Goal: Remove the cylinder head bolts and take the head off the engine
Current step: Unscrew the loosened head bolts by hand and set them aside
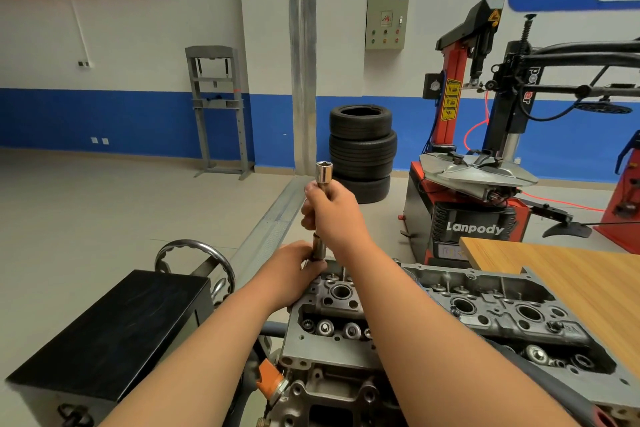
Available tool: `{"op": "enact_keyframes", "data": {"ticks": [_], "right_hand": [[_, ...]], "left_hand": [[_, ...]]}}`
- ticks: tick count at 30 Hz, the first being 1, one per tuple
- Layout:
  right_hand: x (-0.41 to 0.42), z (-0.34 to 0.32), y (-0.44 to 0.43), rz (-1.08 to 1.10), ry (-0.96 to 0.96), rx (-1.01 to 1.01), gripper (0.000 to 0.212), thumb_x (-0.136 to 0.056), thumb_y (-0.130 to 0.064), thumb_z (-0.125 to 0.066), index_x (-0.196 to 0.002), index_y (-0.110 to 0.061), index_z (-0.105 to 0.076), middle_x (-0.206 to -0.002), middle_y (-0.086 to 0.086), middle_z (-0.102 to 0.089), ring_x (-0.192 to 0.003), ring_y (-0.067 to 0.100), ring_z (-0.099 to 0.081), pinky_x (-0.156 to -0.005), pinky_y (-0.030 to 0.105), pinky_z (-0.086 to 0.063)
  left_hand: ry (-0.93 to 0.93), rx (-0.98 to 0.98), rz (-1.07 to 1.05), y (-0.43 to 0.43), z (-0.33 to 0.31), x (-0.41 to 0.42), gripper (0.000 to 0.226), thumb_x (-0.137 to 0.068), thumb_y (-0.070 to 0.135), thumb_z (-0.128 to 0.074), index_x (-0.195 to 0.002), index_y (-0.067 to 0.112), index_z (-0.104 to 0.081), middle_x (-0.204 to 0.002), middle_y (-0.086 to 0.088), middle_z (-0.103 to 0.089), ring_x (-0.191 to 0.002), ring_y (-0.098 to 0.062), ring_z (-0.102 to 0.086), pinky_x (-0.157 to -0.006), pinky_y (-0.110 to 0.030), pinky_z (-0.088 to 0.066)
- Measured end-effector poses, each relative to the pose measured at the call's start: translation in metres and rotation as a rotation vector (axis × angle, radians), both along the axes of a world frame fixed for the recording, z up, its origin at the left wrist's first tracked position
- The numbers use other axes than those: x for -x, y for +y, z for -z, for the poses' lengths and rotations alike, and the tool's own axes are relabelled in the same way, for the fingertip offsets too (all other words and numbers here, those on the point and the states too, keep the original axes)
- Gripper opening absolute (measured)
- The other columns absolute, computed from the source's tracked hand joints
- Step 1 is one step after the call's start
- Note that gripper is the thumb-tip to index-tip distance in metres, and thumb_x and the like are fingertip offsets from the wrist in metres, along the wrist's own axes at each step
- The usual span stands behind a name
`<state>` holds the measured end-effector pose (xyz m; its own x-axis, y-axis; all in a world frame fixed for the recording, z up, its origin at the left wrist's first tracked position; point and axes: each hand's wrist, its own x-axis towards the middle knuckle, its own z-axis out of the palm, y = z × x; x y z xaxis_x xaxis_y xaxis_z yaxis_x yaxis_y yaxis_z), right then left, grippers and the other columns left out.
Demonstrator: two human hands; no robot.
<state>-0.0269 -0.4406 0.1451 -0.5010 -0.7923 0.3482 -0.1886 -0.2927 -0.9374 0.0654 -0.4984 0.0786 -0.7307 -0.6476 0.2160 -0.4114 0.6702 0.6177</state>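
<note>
Beside a black cabinet [114, 329] and a steel handwheel [194, 250], a person is working at the far left corner of a cylinder head [485, 315], which is sitting on the engine in the lower centre of the view. The left hand [294, 263] is curling its fingers round the foot of a long chrome socket wrench [323, 173], steadying it where it is meeting the head. The fingers are hiding whether it is seated on a bolt. The right hand [332, 215] is gripping the upright shaft higher up in a closed fist, with an open socket end showing above it. The step appears to call for holding the tool square over the bolt, pressing down so it is not slipping off, and turning evenly. A wooden tabletop [571, 274] and a tyre changer [474, 225] are standing to the right.
</note>
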Motion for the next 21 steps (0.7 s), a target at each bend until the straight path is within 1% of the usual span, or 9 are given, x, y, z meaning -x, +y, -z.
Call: {"op": "enact_keyframes", "data": {"ticks": [2, 4, 8, 13, 15, 17, 18, 19, 21], "right_hand": [[0.001, -0.007, -0.004, -0.02, -0.016, -0.065, 0.023, -0.096, -0.029, -0.052, -0.077, -0.017, -0.052, -0.058, -0.005, -0.047, -0.054, 0.013, -0.043, -0.057, 0.03, -0.041], [0.001, -0.005, -0.007, -0.015, 0.004, -0.091, 0.028, -0.096, -0.034, -0.052, -0.073, -0.018, -0.047, -0.055, -0.006, -0.043, -0.053, 0.013, -0.038, -0.058, 0.034, -0.038], [0.007, -0.001, -0.008, -0.087, -0.04, -0.078, 0.037, -0.094, -0.04, -0.053, -0.064, -0.022, -0.039, -0.048, -0.009, -0.037, -0.044, 0.01, -0.032, -0.049, 0.029, -0.032], [0.012, -0.009, -0.01, -0.236, -0.087, -0.141, 0.04, -0.097, -0.035, -0.049, -0.062, -0.023, -0.034, -0.047, -0.009, -0.032, -0.042, 0.011, -0.026, -0.048, 0.028, -0.028], [0.009, -0.013, -0.012, -0.203, 0.071, -0.194, 0.036, -0.097, -0.036, -0.049, -0.066, -0.02, -0.04, -0.05, -0.006, -0.04, -0.044, 0.013, -0.037, -0.052, 0.033, -0.038], [0.009, -0.014, -0.01, -0.043, 0.455, -0.303, 0.029, -0.095, -0.039, -0.05, -0.078, -0.015, -0.048, -0.065, 0.0, -0.053, -0.058, 0.018, -0.053, -0.062, 0.039, -0.048], [0.011, -0.012, -0.008, 0.036, 0.64, -0.369, 0.028, -0.094, -0.04, -0.052, -0.083, -0.014, -0.049, -0.072, 0.003, -0.057, -0.066, 0.02, -0.056, -0.063, 0.039, -0.048], [0.013, -0.009, -0.007, 0.093, 0.745, -0.415, 0.027, -0.092, -0.042, -0.055, -0.083, -0.017, -0.047, -0.076, 0.002, -0.058, -0.068, 0.019, -0.055, -0.061, 0.036, -0.045], [0.016, -0.002, 0.0, 0.15, 0.761, -0.421, 0.03, -0.089, -0.044, -0.059, -0.075, -0.023, -0.043, -0.073, -0.001, -0.055, -0.065, 0.013, -0.051, -0.053, 0.029, -0.037]], "left_hand": [[0.028, -0.005, -0.041, 0.001, 0.003, 0.001, 0.017, -0.095, 0.033, -0.056, -0.105, 0.021, -0.063, -0.109, 0.005, -0.063, -0.105, -0.014, -0.057, -0.088, -0.03, -0.044], [0.053, -0.02, -0.09, 0.001, 0.005, 0.001, 0.013, -0.093, 0.036, -0.06, -0.099, 0.024, -0.063, -0.105, 0.007, -0.063, -0.102, -0.013, -0.056, -0.081, -0.026, -0.04], [0.063, -0.033, -0.144, 0.0, 0.006, 0.004, 0.013, -0.087, 0.041, -0.066, -0.086, 0.03, -0.059, -0.097, 0.01, -0.06, -0.095, -0.012, -0.055, -0.074, -0.025, -0.037], [0.092, -0.06, -0.194, -0.001, 0.009, 0.006, 0.023, -0.083, 0.047, -0.069, -0.089, 0.026, -0.062, -0.095, 0.009, -0.061, -0.091, -0.013, -0.057, -0.071, -0.026, -0.039], [0.119, -0.078, -0.224, -0.003, 0.011, 0.006, 0.024, -0.081, 0.046, -0.071, -0.088, 0.026, -0.061, -0.093, 0.009, -0.061, -0.089, -0.013, -0.058, -0.071, -0.026, -0.041], [0.142, -0.081, -0.238, -0.004, 0.013, 0.005, 0.023, -0.081, 0.044, -0.072, -0.086, 0.027, -0.059, -0.091, 0.009, -0.061, -0.087, -0.013, -0.058, -0.071, -0.027, -0.043], [0.154, -0.083, -0.236, -0.005, 0.014, 0.005, 0.022, -0.081, 0.044, -0.072, -0.084, 0.028, -0.058, -0.09, 0.009, -0.061, -0.085, -0.012, -0.058, -0.07, -0.027, -0.044], [0.164, -0.085, -0.228, -0.006, 0.014, 0.005, 0.021, -0.08, 0.043, -0.072, -0.081, 0.029, -0.057, -0.088, 0.008, -0.061, -0.084, -0.012, -0.058, -0.069, -0.027, -0.044], [0.161, -0.083, -0.198, -0.007, 0.015, 0.006, 0.02, -0.08, 0.043, -0.072, -0.08, 0.029, -0.057, -0.087, 0.007, -0.061, -0.082, -0.012, -0.058, -0.068, -0.028, -0.046]]}}
